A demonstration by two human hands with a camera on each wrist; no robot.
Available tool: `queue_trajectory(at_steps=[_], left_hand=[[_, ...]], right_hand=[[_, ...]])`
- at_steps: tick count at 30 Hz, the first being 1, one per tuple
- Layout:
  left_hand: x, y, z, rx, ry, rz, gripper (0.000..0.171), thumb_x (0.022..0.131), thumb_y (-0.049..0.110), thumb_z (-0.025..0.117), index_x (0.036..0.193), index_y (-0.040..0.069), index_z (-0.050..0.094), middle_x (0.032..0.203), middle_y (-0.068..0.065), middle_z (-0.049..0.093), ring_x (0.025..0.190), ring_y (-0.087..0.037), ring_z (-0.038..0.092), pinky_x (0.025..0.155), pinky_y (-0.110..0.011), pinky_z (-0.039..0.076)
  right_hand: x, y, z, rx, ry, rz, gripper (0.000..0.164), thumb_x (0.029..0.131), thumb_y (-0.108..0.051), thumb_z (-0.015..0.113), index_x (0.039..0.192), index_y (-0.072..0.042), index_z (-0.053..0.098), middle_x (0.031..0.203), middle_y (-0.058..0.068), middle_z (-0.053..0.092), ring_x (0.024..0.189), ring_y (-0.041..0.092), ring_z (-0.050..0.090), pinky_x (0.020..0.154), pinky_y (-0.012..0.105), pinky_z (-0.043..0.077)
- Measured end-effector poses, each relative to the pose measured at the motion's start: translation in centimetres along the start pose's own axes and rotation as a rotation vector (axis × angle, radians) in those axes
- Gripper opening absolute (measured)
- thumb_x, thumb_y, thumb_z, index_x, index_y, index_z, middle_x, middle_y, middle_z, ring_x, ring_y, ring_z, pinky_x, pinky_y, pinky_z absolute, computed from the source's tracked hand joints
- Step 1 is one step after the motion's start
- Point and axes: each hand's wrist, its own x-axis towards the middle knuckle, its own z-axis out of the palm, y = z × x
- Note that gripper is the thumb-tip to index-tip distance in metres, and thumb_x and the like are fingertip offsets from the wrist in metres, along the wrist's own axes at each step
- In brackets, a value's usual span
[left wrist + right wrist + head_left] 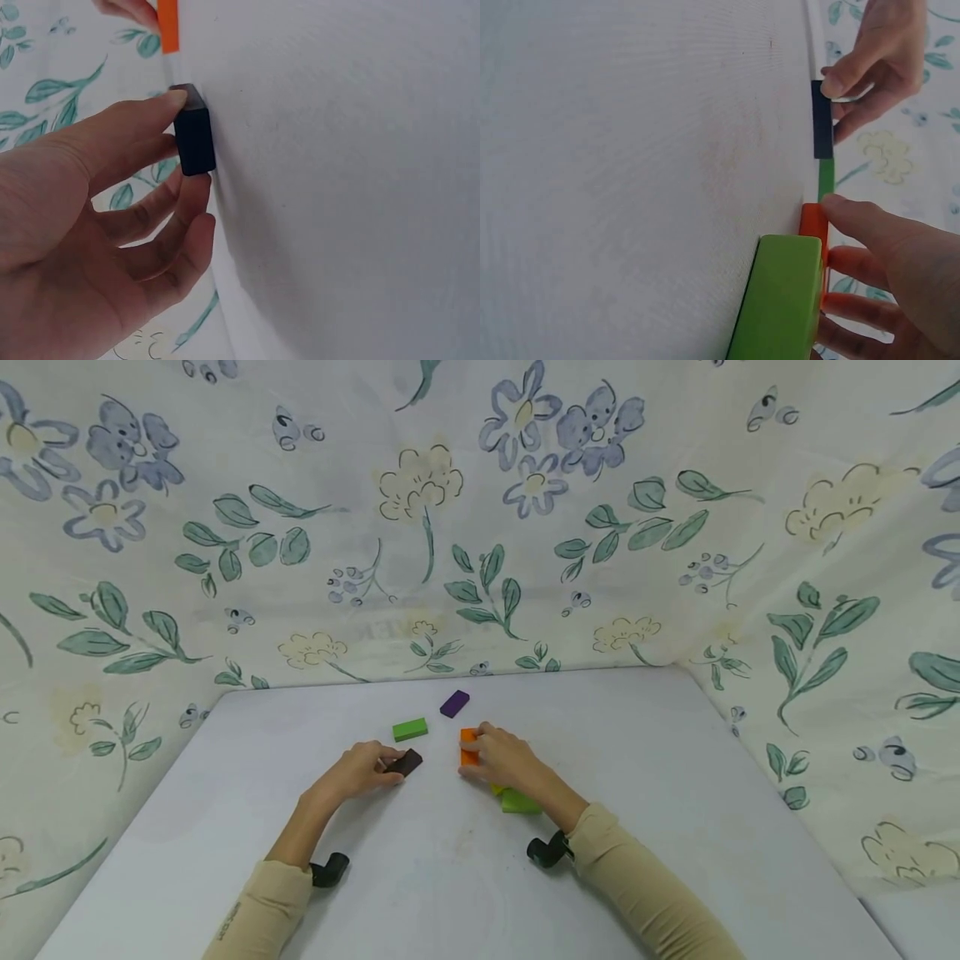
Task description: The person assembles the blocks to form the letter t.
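Fingers of the left hand pinch a black block; the right hand grips an orange block. Beyond the hands: green block, purple block; nearside of the right hand, lime block.

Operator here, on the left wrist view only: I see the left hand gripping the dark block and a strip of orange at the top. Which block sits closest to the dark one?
Observer: A green block lies just beyond the dark block, not touching it.
Operator: Anything farther out?
Observer: Yes, a purple block, beyond that green block and to its right.
Operator: And on the near side of the orange block?
Observer: A second green block, partly hidden by the right hand in the head view.
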Motion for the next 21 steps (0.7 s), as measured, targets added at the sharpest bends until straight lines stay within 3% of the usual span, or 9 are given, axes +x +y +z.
queue_trajectory(at_steps=[6, 10, 21], left_hand=[[0.05, -0.39, 0.25, 0.026, 0.035, 0.077, 0.042, 0.084, 0.018, 0.077, 0.123, 0.004, 0.068, 0.097, -0.009, 0.069, 0.079, -0.014, 0.059, 0.068, -0.029, 0.05], [0.06, -0.5, 0.38, 0.037, 0.049, 0.095, 0.041, 0.083, 0.016, 0.077, 0.122, 0.004, 0.069, 0.096, -0.01, 0.069, 0.081, -0.016, 0.06, 0.071, -0.032, 0.052], [0.43, -0.74, 0.45, 0.048, 0.045, 0.069, 0.039, 0.082, 0.016, 0.077, 0.12, 0.009, 0.071, 0.098, -0.009, 0.069, 0.082, -0.016, 0.062, 0.074, -0.035, 0.054]], right_hand=[[0.03, 0.01, -0.02, -0.003, 0.0, 0.01, 0.054, 0.088, -0.052, 0.067, 0.134, -0.025, 0.061, 0.141, 0.008, 0.053, 0.118, 0.024, 0.058, 0.096, 0.039, 0.054], [0.02, -0.11, 0.07, -0.016, -0.002, 0.012, 0.053, 0.088, -0.052, 0.067, 0.135, -0.026, 0.061, 0.141, 0.008, 0.053, 0.118, 0.024, 0.058, 0.095, 0.04, 0.054], [0.03, -0.28, -0.25, -0.036, -0.013, 0.021, 0.054, 0.088, -0.052, 0.067, 0.135, -0.027, 0.06, 0.139, 0.007, 0.054, 0.117, 0.023, 0.058, 0.094, 0.037, 0.055]])
